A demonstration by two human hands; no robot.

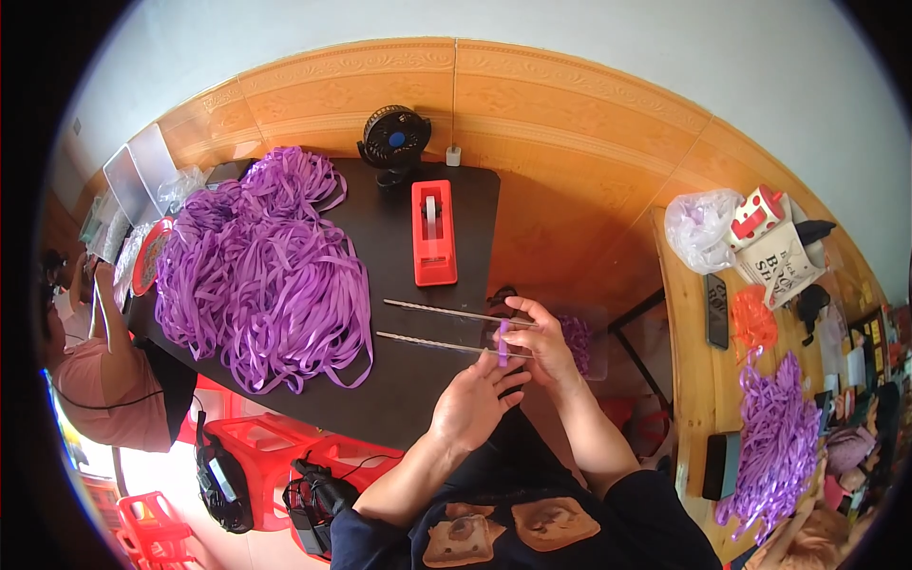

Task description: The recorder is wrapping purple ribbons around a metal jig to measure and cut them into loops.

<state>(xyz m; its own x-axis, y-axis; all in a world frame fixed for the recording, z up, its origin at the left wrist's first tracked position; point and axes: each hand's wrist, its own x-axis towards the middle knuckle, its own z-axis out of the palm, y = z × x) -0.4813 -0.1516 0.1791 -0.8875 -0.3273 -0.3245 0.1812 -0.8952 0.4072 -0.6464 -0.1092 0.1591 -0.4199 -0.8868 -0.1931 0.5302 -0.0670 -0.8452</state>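
Two thin twisted metal rods [432, 309] lie side by side with a gap between them, running from above the dark tabletop to my hands. A short band of purple ribbon [503, 344] spans the rods near their right ends. My right hand [543, 350] pinches the ribbon between bent fingers, close to the rods' ends. My left hand [472, 407] is palm up with its fingers stretched out, its fingertips beside the ribbon and lower rod. Whether they touch it, I cannot tell. A large heap of purple ribbon [266, 275] covers the table's left side.
A red tape dispenser [434, 233] and a black fan [395, 142] stand on the dark table [380, 399]. To the right, a wooden table [689, 380] bears a phone [716, 312], bags and more purple ribbon [774, 437]. Red stools [271, 456] and another person [119, 380] are at left.
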